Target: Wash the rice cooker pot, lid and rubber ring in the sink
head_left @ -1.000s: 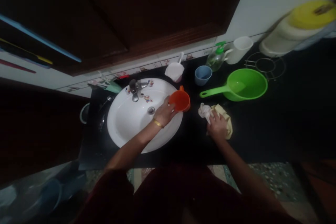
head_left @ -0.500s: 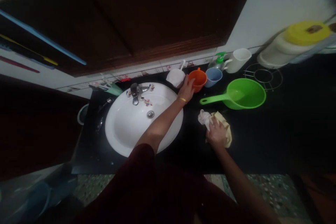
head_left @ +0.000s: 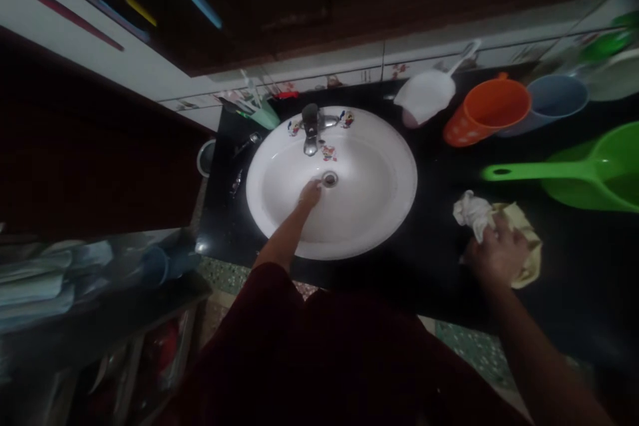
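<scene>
We see the left hand (head_left: 309, 194) resting in the white sink (head_left: 399, 203) just beside the drain (head_left: 329, 178), its grip too blurred to tell. The right hand (head_left: 494, 256) clutches a crumpled cloth (head_left: 472, 211) on the black counter (head_left: 434, 249).

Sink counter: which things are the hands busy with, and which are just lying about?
In hand: left hand in the white sink, by the drain; right hand on the crumpled cloth on the black counter.
Lying about: orange cup, blue cup, green scoop, white scoop, tap.
</scene>
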Tool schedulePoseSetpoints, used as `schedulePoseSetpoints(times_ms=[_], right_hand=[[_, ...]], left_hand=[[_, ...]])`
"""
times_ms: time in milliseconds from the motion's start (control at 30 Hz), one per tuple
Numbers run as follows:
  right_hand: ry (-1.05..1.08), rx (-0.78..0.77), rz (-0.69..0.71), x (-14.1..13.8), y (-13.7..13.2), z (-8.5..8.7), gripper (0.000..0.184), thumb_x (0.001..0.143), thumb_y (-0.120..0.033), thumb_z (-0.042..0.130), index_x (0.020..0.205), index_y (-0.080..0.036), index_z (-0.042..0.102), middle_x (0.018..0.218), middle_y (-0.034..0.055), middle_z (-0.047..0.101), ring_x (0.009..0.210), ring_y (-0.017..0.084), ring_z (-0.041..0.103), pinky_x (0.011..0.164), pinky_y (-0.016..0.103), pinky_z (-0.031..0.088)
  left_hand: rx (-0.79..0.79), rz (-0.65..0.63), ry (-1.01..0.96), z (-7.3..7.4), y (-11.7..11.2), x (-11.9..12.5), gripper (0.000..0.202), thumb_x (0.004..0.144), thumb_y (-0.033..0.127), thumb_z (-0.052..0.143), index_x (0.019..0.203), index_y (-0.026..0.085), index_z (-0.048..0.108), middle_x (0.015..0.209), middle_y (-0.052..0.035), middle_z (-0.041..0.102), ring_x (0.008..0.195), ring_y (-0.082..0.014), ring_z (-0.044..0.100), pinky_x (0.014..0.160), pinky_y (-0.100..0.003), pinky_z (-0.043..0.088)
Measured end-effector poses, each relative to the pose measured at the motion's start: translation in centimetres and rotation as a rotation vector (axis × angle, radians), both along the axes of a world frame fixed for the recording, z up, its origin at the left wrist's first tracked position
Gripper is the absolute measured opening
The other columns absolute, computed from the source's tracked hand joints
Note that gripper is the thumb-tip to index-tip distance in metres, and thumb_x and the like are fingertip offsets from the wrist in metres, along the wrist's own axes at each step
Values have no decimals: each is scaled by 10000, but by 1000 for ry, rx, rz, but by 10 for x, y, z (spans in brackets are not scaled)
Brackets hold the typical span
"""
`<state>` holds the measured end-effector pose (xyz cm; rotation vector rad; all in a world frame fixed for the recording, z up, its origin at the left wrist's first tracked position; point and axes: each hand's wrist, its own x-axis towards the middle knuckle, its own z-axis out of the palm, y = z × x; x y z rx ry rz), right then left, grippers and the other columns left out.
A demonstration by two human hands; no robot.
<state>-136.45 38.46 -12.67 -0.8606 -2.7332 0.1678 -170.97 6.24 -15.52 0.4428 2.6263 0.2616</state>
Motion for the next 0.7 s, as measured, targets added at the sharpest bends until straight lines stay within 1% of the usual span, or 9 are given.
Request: schedulePoseSetpoints(times_ms=[33,100,200,333,433,500,567,633,700], right_hand=[[-5,2,11,1,1,0,319,731,-252,508,987,-167,678,1302,193,546,1125,389,503,855,519,391],[-9,21,35,3,3,1,346,721,-263,499,1006,-157,663,1311,196,537,1146,377,502,888,511,381],[-44,68,38,4,4,3,369,703,-284,492,1011,-144,640,1301,193,544,1142,359,507,904,495,382],[-99,76,14,3,2,7,353,704,-289,480,998,-155,623,1310,190,535,1149,350,503,904,496,379],[-109,65,-4,1,0,8,351,716,-300,469,1002,-166,620,1330,182,520,1149,349,501,899,493,377],[-107,59,-12,0,-2,9,341,728,-307,466,993,-163,625,1331,184,517,1141,347,501,900,484,375],[-94,63,-5,0,-3,10,330,736,-300,467,978,-146,630,1308,204,527,1129,340,508,908,475,371],[-92,71,7,0,-3,11,324,745,-285,466,972,-127,634,1293,219,533,1131,333,509,923,471,367],[-87,75,13,-3,-1,12,332,750,-273,463,983,-113,636,1299,220,531,1144,333,504,942,475,364]], left_hand=[[-1,-38,-13,-9,-1,-7,377,868,113,467,1226,143,581,1137,-125,627,1061,-215,591,976,-340,440],[7,-130,-19,-24,6,-15,364,883,161,480,1234,161,573,1173,-122,601,1087,-222,574,972,-331,432],[2,-228,11,-38,22,-19,344,903,208,472,1236,184,555,1246,-118,553,1143,-239,531,971,-340,418],[-68,-306,48,-44,27,-23,382,927,199,416,1302,165,483,1258,-143,542,1102,-241,554,911,-340,443],[-40,-331,35,-45,27,-32,352,923,189,414,1250,134,532,1194,-158,587,1055,-241,590,877,-334,455],[3,-278,34,-43,27,-38,302,904,179,445,1161,119,593,1119,-155,629,1020,-238,610,867,-328,459],[38,-201,61,-36,25,-42,273,888,163,452,1094,108,622,1051,-147,659,984,-228,625,859,-317,462],[93,-117,101,-20,12,-40,284,894,167,416,1079,106,622,991,-127,677,928,-200,638,833,-292,471],[208,8,123,5,-20,-30,302,902,214,389,1072,119,620,914,-85,687,836,-166,645,776,-257,484]])
